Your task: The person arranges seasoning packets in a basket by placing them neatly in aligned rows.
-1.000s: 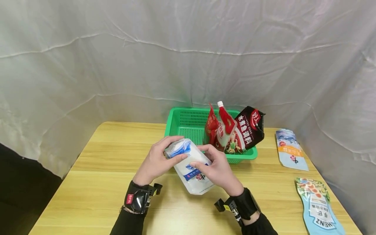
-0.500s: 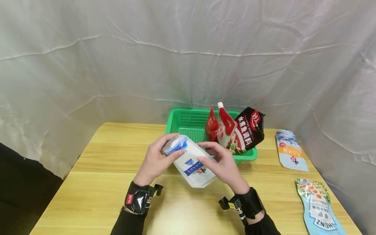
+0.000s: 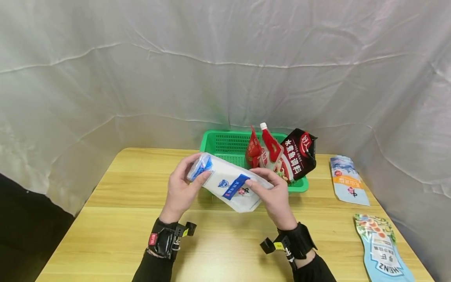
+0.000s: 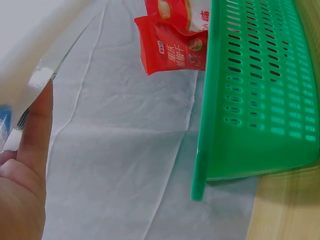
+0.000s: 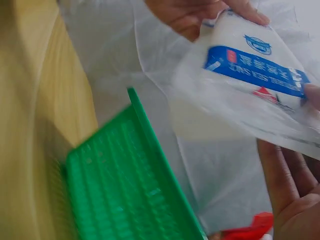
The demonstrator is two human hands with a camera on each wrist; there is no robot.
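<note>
Holding: both hands carry the white soft plastic pouch with blue label in the air, centre of the frame, before the green perforated plastic basket.
Left hand: fingers pinch the upper end.
Right hand: fingers curl round the lower end.
Risk: the slippery film may slide out, or knock the red sauce packets standing in the basket.

Sleeves: the person is wearing black long sleeves on both arms.
Left wrist: it is carrying a black strapped camera unit showing a small red label.
Right wrist: it is wearing a black band bearing a yellow tag.
</note>
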